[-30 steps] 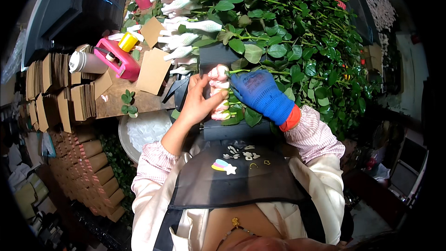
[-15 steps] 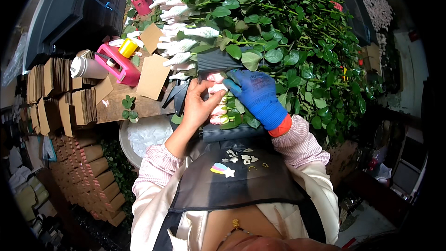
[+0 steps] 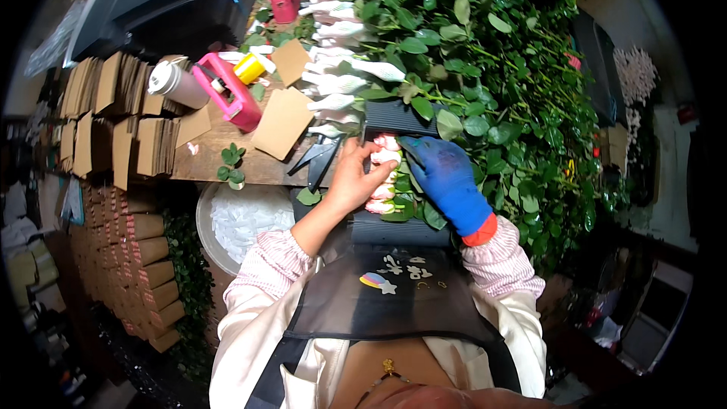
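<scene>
My bare left hand point(image 3: 354, 176) is closed round the left side of a short column of pale pink roses point(image 3: 382, 197), its thumb lying across the blooms. My right hand point(image 3: 438, 180), in a blue glove with a red cuff, has its fingers bent together at the top rose's stem, just right of the flower head; what they grip is partly hidden. The roses and their leaves lie between two dark ribbed pads point(image 3: 400, 231). Rose buds in white mesh sleeves point(image 3: 337, 85) lie above, with long leafy stems point(image 3: 500, 98). Black shears point(image 3: 316, 157) lie left of my left hand.
A wooden bench point(image 3: 189, 165) holds cardboard stacks point(image 3: 91, 136), loose cards point(image 3: 282, 121), a lidded cup point(image 3: 176, 85), a pink object point(image 3: 235, 98) and a yellow container point(image 3: 250, 67). A tub of white pieces point(image 3: 246, 220) stands below; upright brown wrapped bundles point(image 3: 136, 273) are at lower left.
The whole view has shifted, placing the bench and flowers further right. My gloved fingers have moved up and closed in at the top rose; my left hand stays on the blooms.
</scene>
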A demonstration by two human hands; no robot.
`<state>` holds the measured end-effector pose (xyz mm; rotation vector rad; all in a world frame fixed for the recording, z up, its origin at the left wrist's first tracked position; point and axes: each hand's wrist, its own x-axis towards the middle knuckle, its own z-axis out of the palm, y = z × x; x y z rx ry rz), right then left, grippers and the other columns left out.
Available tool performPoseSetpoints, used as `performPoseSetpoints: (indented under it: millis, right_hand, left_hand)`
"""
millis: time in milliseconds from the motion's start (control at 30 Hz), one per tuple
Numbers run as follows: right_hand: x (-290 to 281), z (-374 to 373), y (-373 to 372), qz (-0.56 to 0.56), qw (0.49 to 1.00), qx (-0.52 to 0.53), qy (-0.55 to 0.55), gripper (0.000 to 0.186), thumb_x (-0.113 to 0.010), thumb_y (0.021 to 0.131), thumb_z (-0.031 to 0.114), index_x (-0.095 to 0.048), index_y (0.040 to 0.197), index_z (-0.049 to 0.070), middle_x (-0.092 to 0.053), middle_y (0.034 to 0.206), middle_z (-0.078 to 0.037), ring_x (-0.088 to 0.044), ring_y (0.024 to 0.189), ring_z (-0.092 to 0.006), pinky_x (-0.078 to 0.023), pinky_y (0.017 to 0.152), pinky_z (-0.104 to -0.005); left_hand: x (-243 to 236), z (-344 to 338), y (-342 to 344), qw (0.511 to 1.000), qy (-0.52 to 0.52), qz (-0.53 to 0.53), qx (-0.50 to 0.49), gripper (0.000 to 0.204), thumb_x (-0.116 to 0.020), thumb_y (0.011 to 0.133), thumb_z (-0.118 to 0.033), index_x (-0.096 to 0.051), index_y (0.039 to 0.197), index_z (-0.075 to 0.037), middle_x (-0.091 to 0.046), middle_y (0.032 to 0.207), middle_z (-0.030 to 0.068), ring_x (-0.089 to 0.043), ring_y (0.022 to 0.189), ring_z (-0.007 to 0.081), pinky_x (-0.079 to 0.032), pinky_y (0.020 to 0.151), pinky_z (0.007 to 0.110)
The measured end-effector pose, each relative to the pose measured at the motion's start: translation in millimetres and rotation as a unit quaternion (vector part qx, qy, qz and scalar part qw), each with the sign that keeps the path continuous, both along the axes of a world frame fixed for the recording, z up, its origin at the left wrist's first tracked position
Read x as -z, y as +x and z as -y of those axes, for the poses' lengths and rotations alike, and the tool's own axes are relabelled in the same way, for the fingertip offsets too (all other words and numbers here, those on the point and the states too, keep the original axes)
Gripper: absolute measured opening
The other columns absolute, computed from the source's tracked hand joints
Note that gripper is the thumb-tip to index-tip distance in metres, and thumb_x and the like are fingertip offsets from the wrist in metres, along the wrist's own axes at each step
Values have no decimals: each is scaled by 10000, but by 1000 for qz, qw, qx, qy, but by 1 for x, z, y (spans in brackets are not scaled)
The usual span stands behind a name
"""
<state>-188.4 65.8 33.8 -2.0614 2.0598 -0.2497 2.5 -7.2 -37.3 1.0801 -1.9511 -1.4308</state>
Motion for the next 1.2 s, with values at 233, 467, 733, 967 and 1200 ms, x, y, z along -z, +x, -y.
performPoseSetpoints:
  millis: [233, 467, 733, 967, 1200]
  right_hand:
    - [-52, -29, 5, 194, 976, 29, -91, 334, -692, 908, 135, -701, 1237, 83, -731, 1117, -160, -714, 964, -340, -566, 836, -405]
    - [-45, -35, 13, 165, 981, 6, -106, 339, -703, 900, 140, -701, 1232, 74, -726, 1131, -162, -709, 971, -344, -563, 841, -407]
    - [-62, -40, 21, 279, 958, 60, -6, 291, -678, 932, 123, -692, 1209, 36, -747, 1054, -134, -726, 942, -266, -558, 844, -372]
    - [-47, -31, 44, 503, 851, 150, 35, 272, -674, 967, 243, -648, 1133, 29, -671, 893, -54, -665, 812, -142, -541, 731, -309]
    - [-50, -26, -15, 503, 776, 227, 305, 254, -650, 989, 285, -637, 959, 33, -635, 800, -7, -597, 634, -66, -477, 567, -226]
  left_hand:
    - [5, 46, 72, 943, -213, 228, -116, 610, -807, 801, -201, -576, 1329, -1, -591, 1329, 222, -540, 1270, 367, -428, 1064, 444]
    - [17, 94, 112, 889, -284, 336, -124, 977, -915, 662, -221, -423, 1479, -8, -616, 1271, 217, -590, 1174, 377, -466, 1011, 464]
    - [-36, 72, 126, 908, -250, 274, -195, 973, -898, 707, -184, -380, 1523, -66, -566, 1273, 231, -586, 1158, 422, -487, 994, 475]
    - [-95, -28, 46, 954, -297, 44, -19, 1004, -878, 730, -314, -336, 1521, -14, -492, 1234, 223, -512, 1123, 413, -464, 958, 476]
    - [-71, 3, 51, 972, -233, -1, 15, 431, -769, 854, -125, -616, 1244, -24, -613, 1001, 136, -609, 841, 268, -503, 748, 372]
